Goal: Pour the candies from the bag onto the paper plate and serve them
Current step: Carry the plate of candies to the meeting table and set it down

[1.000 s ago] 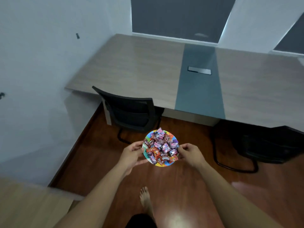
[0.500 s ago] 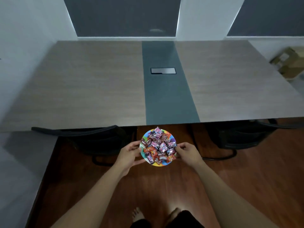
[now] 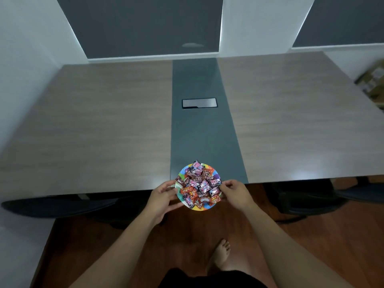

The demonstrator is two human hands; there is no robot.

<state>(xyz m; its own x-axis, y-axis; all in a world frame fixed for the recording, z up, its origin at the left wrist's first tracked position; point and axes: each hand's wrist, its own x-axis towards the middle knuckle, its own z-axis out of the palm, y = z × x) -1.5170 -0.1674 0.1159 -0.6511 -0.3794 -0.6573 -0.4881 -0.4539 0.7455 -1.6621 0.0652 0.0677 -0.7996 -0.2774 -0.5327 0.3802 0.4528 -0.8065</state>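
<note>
Now both hands clamp the round, multicoloured paper plate of wrapped candies, overhanging the worktop's near edge.

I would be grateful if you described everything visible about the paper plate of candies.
The paper plate is round, with a rim printed in bright colour patches. It is heaped with wrapped candies in pink, brown, orange and purple. It is held roughly level between both hands: the left hand grips its left edge, the right hand its right edge. It sits at the near edge of the table, by the dark centre strip; whether it rests on the table cannot be told.
</note>
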